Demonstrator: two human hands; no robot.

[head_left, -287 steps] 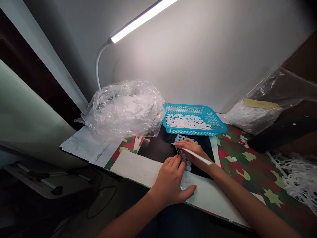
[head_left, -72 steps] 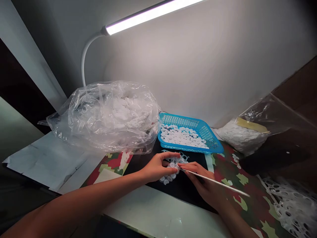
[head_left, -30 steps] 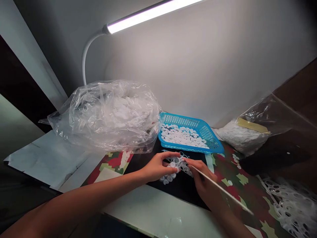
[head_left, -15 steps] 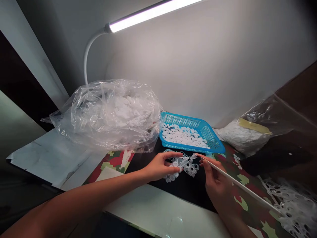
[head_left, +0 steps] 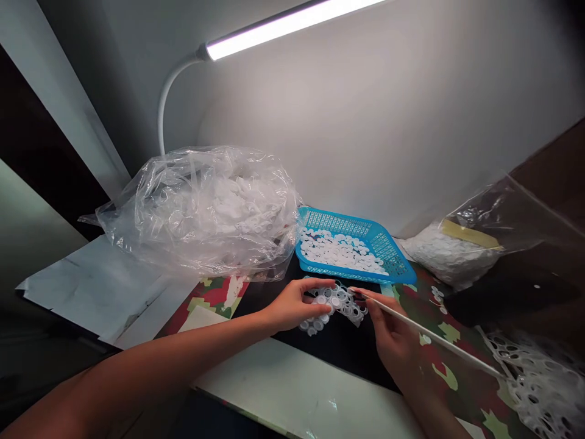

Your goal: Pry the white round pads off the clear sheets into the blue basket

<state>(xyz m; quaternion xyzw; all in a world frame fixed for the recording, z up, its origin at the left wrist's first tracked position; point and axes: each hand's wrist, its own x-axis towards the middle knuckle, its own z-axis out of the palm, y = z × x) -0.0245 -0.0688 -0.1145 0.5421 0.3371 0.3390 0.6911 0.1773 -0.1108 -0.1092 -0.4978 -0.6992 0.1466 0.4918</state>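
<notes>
Head view: the surface (head_left: 283, 390) is running from the lower left to the right edge, with a camouflage-patterned cover and a black mat (head_left: 338, 350) lying across its middle. A lamp (head_left: 292, 24) is shining from above along the back wall. At the back left corner a large clear plastic bag (head_left: 205, 207), bulging with white material, is sitting and touching the left end of a blue basket (head_left: 351, 279). At the back right edge a second bag (head_left: 461, 244) of white pieces is leaning against a dark wall. At the near right corner a heap of punched-out white webbing (head_left: 543, 378) is lying. The basket is standing at the back of the surface, just behind the mat, and is holding a layer of loose white discs (head_left: 340, 250).

The left hand (head_left: 286, 305) is reaching in over the near edge onto the mat, its grip pinching a sheet of white discs (head_left: 336, 302) between thumb and fingers, the index finger stretching along the sheet's far side. The sheet is lying on the mat just in front of the basket, between the two hands. The right hand (head_left: 393, 335) is resting just to its right, its grip pressing together around a thin white stick (head_left: 434, 335). The stick's tip is touching the sheet's right edge, and its long end is pointing toward the near right corner.
</notes>
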